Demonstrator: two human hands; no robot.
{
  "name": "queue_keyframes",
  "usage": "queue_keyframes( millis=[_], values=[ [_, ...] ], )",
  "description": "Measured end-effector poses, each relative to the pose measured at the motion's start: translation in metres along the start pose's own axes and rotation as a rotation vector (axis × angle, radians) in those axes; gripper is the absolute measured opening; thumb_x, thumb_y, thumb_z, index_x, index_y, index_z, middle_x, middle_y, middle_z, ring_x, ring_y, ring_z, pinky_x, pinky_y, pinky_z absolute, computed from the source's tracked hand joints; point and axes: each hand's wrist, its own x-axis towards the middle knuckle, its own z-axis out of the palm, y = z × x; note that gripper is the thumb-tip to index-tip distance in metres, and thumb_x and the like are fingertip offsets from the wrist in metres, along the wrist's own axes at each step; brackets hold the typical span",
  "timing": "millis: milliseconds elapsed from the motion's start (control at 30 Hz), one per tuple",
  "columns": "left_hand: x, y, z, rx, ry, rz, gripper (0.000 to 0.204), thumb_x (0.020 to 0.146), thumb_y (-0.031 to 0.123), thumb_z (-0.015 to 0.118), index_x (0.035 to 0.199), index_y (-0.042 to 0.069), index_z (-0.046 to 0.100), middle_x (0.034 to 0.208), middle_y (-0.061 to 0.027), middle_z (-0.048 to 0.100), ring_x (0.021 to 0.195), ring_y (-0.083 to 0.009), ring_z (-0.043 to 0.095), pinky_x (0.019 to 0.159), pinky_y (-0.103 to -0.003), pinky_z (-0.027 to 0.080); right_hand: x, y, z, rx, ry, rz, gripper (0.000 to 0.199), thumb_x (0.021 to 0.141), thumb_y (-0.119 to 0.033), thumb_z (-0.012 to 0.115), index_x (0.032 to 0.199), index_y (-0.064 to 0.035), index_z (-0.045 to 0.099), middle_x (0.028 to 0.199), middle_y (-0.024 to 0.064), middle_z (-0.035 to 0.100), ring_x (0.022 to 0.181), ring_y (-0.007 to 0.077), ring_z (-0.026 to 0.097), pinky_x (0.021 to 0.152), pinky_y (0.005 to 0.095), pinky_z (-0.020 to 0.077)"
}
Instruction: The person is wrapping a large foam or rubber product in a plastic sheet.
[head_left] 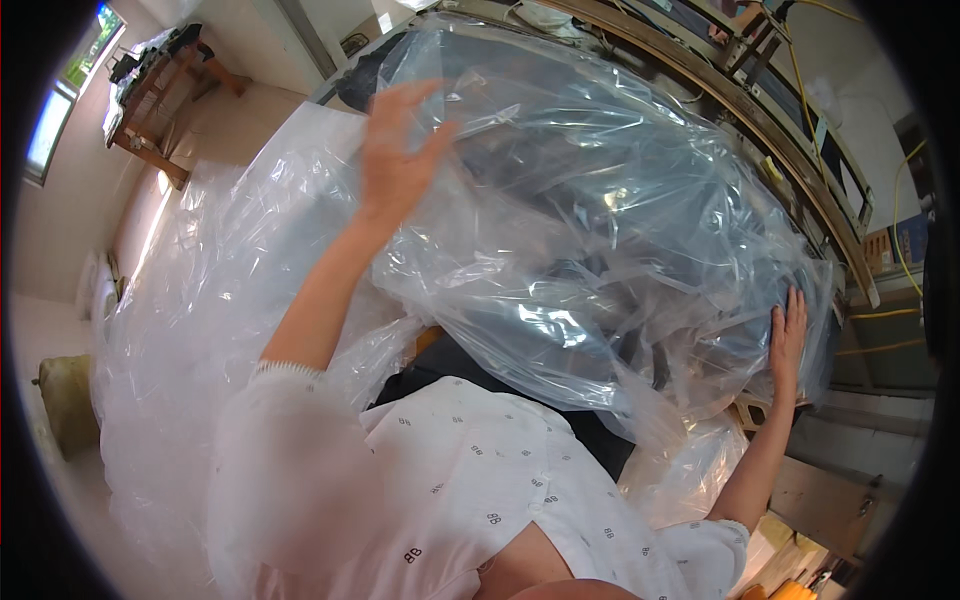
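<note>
While the white shirt point(465, 460) filled the near ground, clear plastic film point(560, 330) lay spread ahead, heavily creased; judged partway, folds left to flatten. Right hand point(788, 345) rested on it, fingers straight; left hand point(396, 160), blurred, showed parted fingers, contact uncertain. Loose pale plastic point(220, 290) crowded the left side. Beyond, a wooden rail point(817, 205) hemmed the far edge; farther off, a wooden table point(148, 100).

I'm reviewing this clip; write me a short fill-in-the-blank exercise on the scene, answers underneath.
1. The right hand rests on clear ____ sheeting.
2. The wooden table stands nearer to the ____ hand than to the other.
3. The person's shirt has small dark prints on a ____ ground.

Missing words: plastic; left; white
</note>
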Motion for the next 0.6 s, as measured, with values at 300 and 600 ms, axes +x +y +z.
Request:
queue_keyframes(
  millis=[300, 600],
  values=[
    [-0.124, -0.098, -0.039, -0.280, -0.309, -0.754, 0.065, 0.082, 0.022, 0.062, 0.133, 0.002, 0.028, 0.112, -0.0154, 0.054, 0.096, -0.0272, 0.057, 0.085, -0.033, 0.043, -0.023, -0.296, -0.042, 0.644, -0.126, -0.600, 0.033, 0.077, -0.016, 0.062, 0.106, -0.0043, 0.055, 0.112, 0.0126, 0.053, 0.097, 0.0257, 0.055, 0.078, 0.0334, 0.0459],
    [-0.064, -0.070, -0.012, 0.119, 0.081, -0.412, 0.059, 0.084, 0.017, 0.057, 0.134, 0.004, 0.029, 0.091, -0.0103, 0.058, 0.080, -0.0202, 0.055, 0.068, -0.035, 0.045, -0.010, -0.317, -0.021, 0.853, -0.625, -0.418, 0.013, 0.078, -0.005, 0.061, 0.090, -0.0086, 0.062, 0.083, 0.0007, 0.059, 0.077, 0.0099, 0.057, 0.064, 0.0259, 0.0456]
  ],
)
